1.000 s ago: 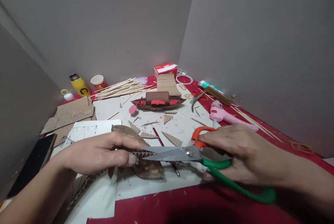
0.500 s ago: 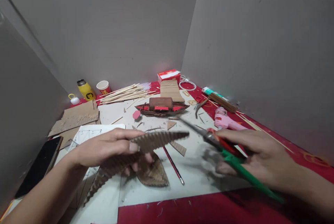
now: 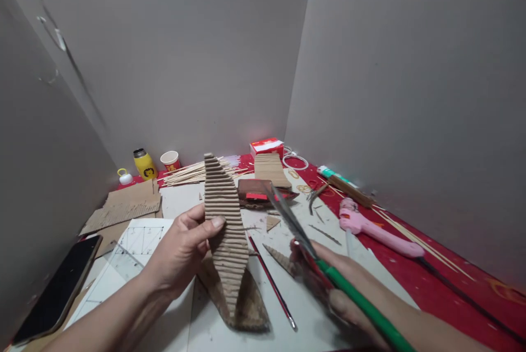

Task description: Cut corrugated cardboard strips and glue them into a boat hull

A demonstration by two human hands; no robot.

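The left hand (image 3: pixel 181 250) pinches a brown, leaf-shaped strip of corrugated cardboard (image 3: pixel 225 231) upright above the counter (image 3: pixel 263 308); the right hand (image 3: pixel 349 292) grips green-handled steel scissors (image 3: pixel 312 253) just beside it.

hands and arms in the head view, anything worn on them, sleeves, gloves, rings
Both are bare. The left hand has no glove, ring or watch, and its forearm shows no sleeve. The right hand is gloveless too, forearm uncovered to the picture's edge. Fingernails look short and unpainted.
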